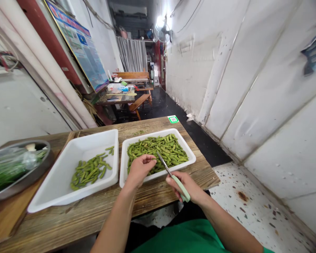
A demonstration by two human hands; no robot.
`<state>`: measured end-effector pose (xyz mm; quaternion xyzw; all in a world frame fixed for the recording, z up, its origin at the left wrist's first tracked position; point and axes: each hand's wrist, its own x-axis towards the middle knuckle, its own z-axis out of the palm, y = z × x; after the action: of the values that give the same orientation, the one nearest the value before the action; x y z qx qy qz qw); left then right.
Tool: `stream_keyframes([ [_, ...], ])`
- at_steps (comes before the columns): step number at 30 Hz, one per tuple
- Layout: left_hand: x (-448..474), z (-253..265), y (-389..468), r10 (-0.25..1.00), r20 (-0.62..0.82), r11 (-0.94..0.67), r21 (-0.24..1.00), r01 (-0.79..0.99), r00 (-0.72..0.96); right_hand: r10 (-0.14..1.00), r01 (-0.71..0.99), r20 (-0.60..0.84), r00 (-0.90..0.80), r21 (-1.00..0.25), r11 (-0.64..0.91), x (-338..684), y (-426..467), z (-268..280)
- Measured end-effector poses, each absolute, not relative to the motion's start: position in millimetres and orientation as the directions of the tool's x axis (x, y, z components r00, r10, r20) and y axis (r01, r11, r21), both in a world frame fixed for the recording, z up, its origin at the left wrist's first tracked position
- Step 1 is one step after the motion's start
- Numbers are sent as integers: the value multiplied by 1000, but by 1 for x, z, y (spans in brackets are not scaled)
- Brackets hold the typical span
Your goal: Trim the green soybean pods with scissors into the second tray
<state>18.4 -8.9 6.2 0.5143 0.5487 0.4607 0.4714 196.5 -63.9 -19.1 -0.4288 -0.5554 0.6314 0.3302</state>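
A white tray (pixel 123 158) full of green soybean pods (pixel 171 147) lies on the wooden table. Over its near side, my left hand (pixel 141 168) has thumb and fingers pinched together; whatever is between the fingertips is too small to make out against the pods. My right hand (pixel 183 182) grips scissors (pixel 180 186) by their pale green handles, the blades pointing up and away over the pods, just right of my left fingertips. To the left, a deeper white tub (pixel 55 175) holds a smaller heap of soybean pods (pixel 91 170).
At the far left, a metal basin (pixel 21 179) with bagged green stalks sits on a wooden board (pixel 5 225). A green code card (pixel 173 119) lies at the table's far edge. Beyond stand another table (pixel 116 98) and a bench (pixel 140 102); a white wall (pixel 226 80) runs along the right.
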Motion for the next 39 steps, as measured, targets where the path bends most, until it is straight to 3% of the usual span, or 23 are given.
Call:
stream_keyframes([
  [8,20,10,-11,997,-74,75,997,-37,24,866,12,-98,-490,-994,-106,201,-66,-25],
  [22,20,4,-14,978,-42,-4,976,218,206,877,36,-116,-467,-993,-112,201,-64,-19],
  [32,19,11,-17,963,-52,-44,938,345,264,930,209,-2,-369,-974,81,204,-62,-10],
  [35,22,10,-17,958,-49,-55,935,349,282,943,244,-41,-330,-969,43,202,-61,-12],
  [37,18,11,-16,970,-25,-65,932,356,243,943,241,-97,-318,-970,-18,200,-60,-14],
  [39,4,14,-14,995,65,-91,895,437,74,932,204,-146,-331,-976,-80,199,-60,-15],
])
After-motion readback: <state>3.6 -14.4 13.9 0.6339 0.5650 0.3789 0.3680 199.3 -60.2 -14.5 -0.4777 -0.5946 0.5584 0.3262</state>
